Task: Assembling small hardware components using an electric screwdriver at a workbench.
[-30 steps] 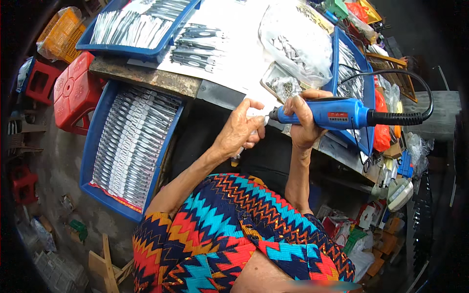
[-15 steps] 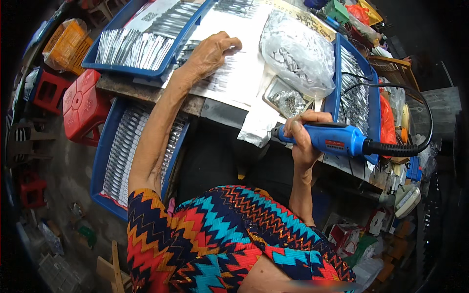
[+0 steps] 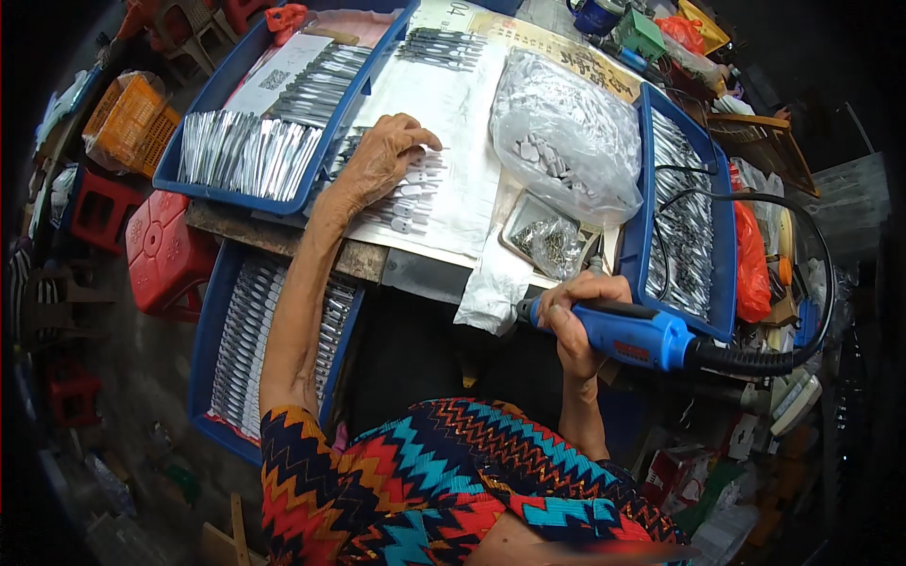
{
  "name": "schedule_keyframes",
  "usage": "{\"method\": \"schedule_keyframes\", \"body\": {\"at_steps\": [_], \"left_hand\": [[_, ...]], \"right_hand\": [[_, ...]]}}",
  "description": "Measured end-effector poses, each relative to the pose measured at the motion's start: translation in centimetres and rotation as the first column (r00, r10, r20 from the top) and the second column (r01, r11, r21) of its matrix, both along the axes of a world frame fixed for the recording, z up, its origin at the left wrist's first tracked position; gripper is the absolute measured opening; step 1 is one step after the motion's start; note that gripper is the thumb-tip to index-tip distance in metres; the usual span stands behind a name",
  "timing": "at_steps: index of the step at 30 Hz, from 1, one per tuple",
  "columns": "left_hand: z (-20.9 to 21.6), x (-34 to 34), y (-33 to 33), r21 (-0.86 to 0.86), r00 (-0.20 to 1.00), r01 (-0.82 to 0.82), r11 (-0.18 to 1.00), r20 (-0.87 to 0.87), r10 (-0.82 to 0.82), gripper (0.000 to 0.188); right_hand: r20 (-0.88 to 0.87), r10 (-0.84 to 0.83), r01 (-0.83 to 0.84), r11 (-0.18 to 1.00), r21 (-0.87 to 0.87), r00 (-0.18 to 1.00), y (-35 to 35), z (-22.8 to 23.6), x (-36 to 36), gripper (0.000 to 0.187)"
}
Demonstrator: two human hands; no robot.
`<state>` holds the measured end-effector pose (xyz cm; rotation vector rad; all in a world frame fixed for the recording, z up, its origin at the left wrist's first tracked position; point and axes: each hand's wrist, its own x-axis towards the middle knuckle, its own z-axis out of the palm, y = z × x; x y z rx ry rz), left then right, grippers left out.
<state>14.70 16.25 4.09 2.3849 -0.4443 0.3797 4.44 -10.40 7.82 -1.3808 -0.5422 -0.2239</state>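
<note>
My left hand (image 3: 385, 158) lies over a row of small metal pieces with pale grey parts (image 3: 411, 200) on a white sheet (image 3: 472, 193). Its index finger stretches to the right; the thumb and lower fingers are partly hidden. In my right hand (image 3: 578, 316) is a blue electric screwdriver (image 3: 628, 335), held at the table's front edge with its tip toward the left. A thick black cord (image 3: 755, 358) leaves its rear. Just beyond the tip sit a crumpled white cloth or paper (image 3: 493, 291) and a small tray of screw-like bits (image 3: 545, 234).
A clear bag of grey parts (image 3: 566, 132) stands on the table. Blue trays of slim metal pieces flank the work: one left (image 3: 304, 200), one right (image 3: 725, 283), another below the table (image 3: 200, 377). A red stool (image 3: 165, 247) is at the left.
The whole view has shifted, so the table appears lower. The screwdriver has tilted slightly, its cord end lower. My left hand keeps about the same place over the small pieces.
</note>
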Motion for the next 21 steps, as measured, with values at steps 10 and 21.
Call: {"method": "schedule_keyframes", "body": {"at_steps": [10, 21], "left_hand": [[0.7, 11.9, 0.4, -0.106, 0.998, -0.031, 0.994, 0.059, 0.037, 0.019], [-2.5, 22.1, -0.4, 0.293, 0.953, -0.163, 0.942, 0.294, 0.073, 0.024]], "right_hand": [[-0.120, 0.132, -0.126, 0.990, 0.058, 0.984, -1.4, 1.2, -0.3, 0.029], [-0.005, 0.162, -0.160, 0.977, 0.144, 0.987, -1.0, 1.2, 1.0, 0.035]]}}
